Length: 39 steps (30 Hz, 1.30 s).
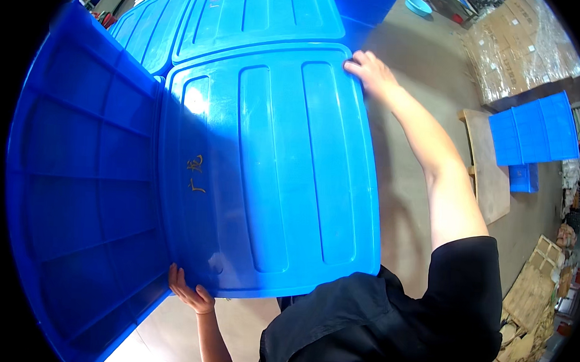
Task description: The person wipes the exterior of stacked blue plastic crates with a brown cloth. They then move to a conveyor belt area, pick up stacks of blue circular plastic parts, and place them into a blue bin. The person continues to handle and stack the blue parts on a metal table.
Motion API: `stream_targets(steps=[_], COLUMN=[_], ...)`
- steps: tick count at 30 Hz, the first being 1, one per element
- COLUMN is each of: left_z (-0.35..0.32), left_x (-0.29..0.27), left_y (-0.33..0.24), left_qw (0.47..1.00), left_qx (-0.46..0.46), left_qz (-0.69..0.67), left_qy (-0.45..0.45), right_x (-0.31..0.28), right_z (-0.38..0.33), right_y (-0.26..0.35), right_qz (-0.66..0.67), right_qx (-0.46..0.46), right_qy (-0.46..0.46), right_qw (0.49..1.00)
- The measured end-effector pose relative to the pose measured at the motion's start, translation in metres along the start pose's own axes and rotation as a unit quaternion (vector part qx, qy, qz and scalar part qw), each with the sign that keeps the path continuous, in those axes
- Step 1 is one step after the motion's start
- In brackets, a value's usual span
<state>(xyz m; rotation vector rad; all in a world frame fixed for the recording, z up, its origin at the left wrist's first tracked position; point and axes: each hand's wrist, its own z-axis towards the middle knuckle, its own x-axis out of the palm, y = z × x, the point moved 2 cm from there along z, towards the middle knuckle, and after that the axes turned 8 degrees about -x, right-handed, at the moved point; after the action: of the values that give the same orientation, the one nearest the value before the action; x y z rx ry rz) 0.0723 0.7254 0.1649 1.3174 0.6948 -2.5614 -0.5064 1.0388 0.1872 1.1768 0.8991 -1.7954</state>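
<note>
blue plastic lid (271, 174) | large, ribbed, rectangular | lying flat, near corner and far corner gripped

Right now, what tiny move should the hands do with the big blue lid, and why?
Probably ease the blue lid straight down. The left hand grips its near corner and the right hand its far corner, so it seems balanced between them.

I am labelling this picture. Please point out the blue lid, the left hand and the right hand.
blue lid (271, 174): head view, ribbed top.
left hand (190, 294): head view, knuckles at near corner.
right hand (370, 70): head view, back of hand.
</note>
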Motion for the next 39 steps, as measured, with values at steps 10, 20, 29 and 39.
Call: stream_targets(steps=[10, 20, 29, 39], left_z=[0.0, 0.002, -0.001, -0.006], left_x=[0.0, 0.002, 0.001, -0.004], left_y=[-0.002, -0.005, -0.006, 0.003], left_qw=[0.999, 0.999, 0.998, 0.985], left_qx=[-0.001, 0.021, 0.057, 0.102], left_qz=[0.033, 0.025, -0.027, -0.082], left_qy=[0.032, 0.021, -0.029, -0.113], right_x=[0.02, 0.006, -0.078, -0.158], right_z=[0.046, 0.007, -0.143, -0.257], right_y=[-0.039, 0.021, 0.163, 0.322], right_qz=[0.016, 0.022, 0.097, 0.168], right_qx=[-0.055, 0.088, -0.042, 0.031], right_qy=[0.02, 0.067, 0.052, 0.124], right_qw=[0.998, 0.994, 0.993, 0.977])
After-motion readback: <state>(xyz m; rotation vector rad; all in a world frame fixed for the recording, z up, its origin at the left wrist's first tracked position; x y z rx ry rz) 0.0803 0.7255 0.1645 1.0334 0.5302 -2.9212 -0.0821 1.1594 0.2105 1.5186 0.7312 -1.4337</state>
